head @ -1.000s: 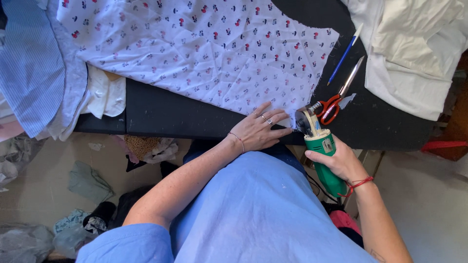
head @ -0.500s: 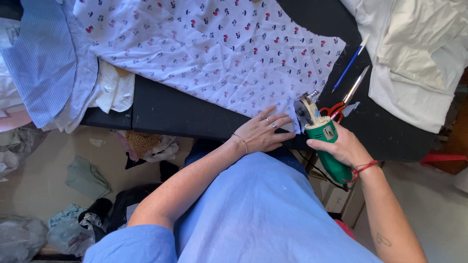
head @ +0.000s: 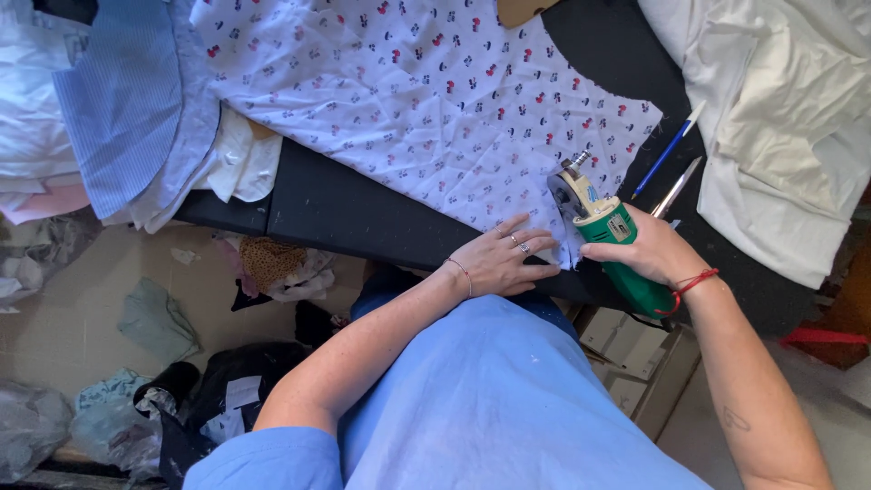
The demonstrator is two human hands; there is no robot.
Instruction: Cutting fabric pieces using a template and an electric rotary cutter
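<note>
Right hand point(head: 646, 254) wrapped tight round green rotary cutter point(head: 610, 238) at printed fabric point(head: 426, 100) edge on dark surface point(head: 354, 213), left hand point(head: 504, 261) pressing flat; best fed slowly, fingers clear.

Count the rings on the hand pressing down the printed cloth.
2 rings show on the left hand: one ring near the cloth edge, another ring beside it. More may be hidden.

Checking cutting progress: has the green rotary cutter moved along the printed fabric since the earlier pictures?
Yes. The green rotary cutter in the right hand has advanced up into the printed fabric, covering the red-handled scissors and nearing the blue pen.
</note>
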